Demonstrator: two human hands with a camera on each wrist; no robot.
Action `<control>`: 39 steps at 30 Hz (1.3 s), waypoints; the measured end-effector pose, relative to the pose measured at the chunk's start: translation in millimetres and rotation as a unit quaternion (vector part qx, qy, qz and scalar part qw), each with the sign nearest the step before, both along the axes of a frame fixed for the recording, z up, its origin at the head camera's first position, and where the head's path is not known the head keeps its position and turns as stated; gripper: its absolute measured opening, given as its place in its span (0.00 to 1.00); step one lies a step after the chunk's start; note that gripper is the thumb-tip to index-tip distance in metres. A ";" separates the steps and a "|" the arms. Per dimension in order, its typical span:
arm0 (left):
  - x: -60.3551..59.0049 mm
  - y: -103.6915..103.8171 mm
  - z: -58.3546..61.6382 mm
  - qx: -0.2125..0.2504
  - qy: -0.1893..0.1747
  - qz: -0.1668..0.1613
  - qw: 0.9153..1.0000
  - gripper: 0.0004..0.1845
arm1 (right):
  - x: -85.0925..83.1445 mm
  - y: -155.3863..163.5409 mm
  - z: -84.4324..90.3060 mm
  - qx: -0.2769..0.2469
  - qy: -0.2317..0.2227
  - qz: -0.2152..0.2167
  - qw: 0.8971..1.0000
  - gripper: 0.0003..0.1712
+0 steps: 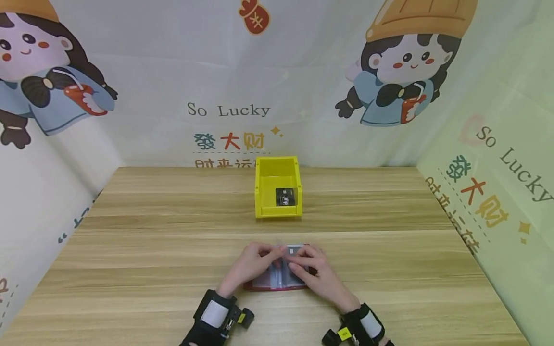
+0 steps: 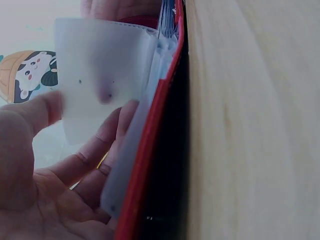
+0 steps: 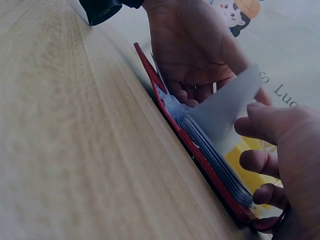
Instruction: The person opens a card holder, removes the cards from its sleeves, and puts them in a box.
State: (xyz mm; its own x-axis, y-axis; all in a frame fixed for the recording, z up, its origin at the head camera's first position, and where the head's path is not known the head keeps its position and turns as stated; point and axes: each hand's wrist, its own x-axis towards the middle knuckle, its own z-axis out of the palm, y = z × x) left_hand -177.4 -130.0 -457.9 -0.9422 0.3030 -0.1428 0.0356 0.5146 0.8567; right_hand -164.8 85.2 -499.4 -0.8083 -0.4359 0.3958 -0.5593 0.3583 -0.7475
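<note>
A red card holder (image 1: 277, 284) with clear plastic sleeves lies open on the wooden table (image 1: 151, 250), near its front edge. My left hand (image 1: 269, 253) holds the holder's left side, fingers curled behind the sleeves (image 2: 100, 75) and thumb in front. My right hand (image 1: 299, 264) pinches one translucent sleeve (image 3: 225, 110) and lifts it off the stack above the red cover (image 3: 200, 157). A pale card (image 1: 294, 250) shows at the holder's top edge between the hands. Farther back stands a yellow bin (image 1: 277, 166) with a black VIP card (image 1: 286, 197) lying in it.
Printed cloth walls with cartoon figures close off the table at the back and on both sides. Bare wood lies to the left and right of the hands and between them and the bin.
</note>
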 end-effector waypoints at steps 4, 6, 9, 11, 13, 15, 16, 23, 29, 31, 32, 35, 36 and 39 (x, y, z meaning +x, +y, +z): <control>-1.5 -5.3 -2.8 0.014 0.016 -0.009 1.000 0.16 | 0.4 -0.1 -0.1 0.019 -0.010 -0.016 1.000 0.14; -2.4 -8.9 -4.4 0.014 0.028 -0.007 0.999 0.14 | 0.4 -0.8 0.3 0.028 -0.011 -0.031 0.999 0.15; -2.1 -13.7 -4.6 0.001 0.044 0.005 0.999 0.12 | 0.8 -2.2 2.5 0.039 -0.028 -0.059 0.997 0.17; -1.4 -15.8 -3.4 -0.012 0.052 0.017 0.998 0.11 | 0.9 -3.0 4.3 0.047 -0.039 -0.076 0.995 0.18; -0.4 -17.1 -1.4 -0.021 0.052 0.033 0.998 0.10 | 0.8 -3.5 6.3 0.057 -0.050 -0.092 0.993 0.20; 0.5 -18.1 0.9 -0.025 0.047 0.051 0.997 0.08 | 0.4 -3.9 7.6 0.065 -0.056 -0.104 0.991 0.21; 0.3 -18.4 1.4 -0.029 0.043 0.060 0.997 0.08 | 0.3 -4.0 8.1 0.069 -0.056 -0.107 0.990 0.22; 3.7 -21.4 8.2 -0.077 0.035 0.105 0.991 0.14 | 0.4 -5.1 9.5 0.086 -0.061 -0.123 0.987 0.24; 6.1 -22.2 9.3 -0.092 0.041 0.112 0.989 0.25 | 0.8 -5.0 7.5 0.088 -0.045 -0.126 0.987 0.21; 6.3 -21.9 8.8 -0.091 0.042 0.114 0.988 0.26 | 0.9 -4.1 6.7 0.083 -0.037 -0.122 0.988 0.21; 6.2 -21.4 8.6 -0.092 0.044 0.115 0.988 0.26 | 0.8 -3.4 6.2 0.082 -0.036 -0.120 0.989 0.21; 5.8 -19.1 7.6 -0.104 0.058 0.113 0.986 0.24 | 0.0 -0.9 5.5 0.081 -0.042 -0.114 0.989 0.21; 5.8 -18.0 7.6 -0.108 0.065 0.111 0.986 0.23 | -0.5 -0.1 5.5 0.082 -0.046 -0.115 0.989 0.21; 5.3 -14.1 7.4 -0.118 0.089 0.101 0.984 0.19 | -2.7 1.6 6.5 0.085 -0.064 -0.121 0.987 0.22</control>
State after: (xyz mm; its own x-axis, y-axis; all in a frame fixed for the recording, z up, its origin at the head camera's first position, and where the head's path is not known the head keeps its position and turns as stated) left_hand -172.1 -144.1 -450.5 -0.9963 0.0851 -0.0142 0.0507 0.7104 0.7019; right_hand -167.6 86.8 -492.9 -0.9352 -0.2759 0.2219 -0.3475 0.5954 -0.7244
